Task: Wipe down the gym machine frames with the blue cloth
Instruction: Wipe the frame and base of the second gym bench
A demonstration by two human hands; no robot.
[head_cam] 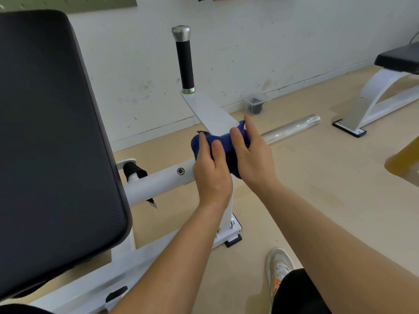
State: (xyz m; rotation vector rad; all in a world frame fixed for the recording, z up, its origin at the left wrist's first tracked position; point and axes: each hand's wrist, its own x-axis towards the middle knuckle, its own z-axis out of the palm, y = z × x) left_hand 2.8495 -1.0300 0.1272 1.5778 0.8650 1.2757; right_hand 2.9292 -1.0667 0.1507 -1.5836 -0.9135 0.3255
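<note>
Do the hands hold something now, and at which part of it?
Both hands hold the blue cloth, bunched over the white frame: the left hand grips its left side, the right hand its right side.

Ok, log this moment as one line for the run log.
step: wiping frame joint | left hand: grips blue cloth | right hand: holds it against white frame | chrome bar: uncovered
</note>
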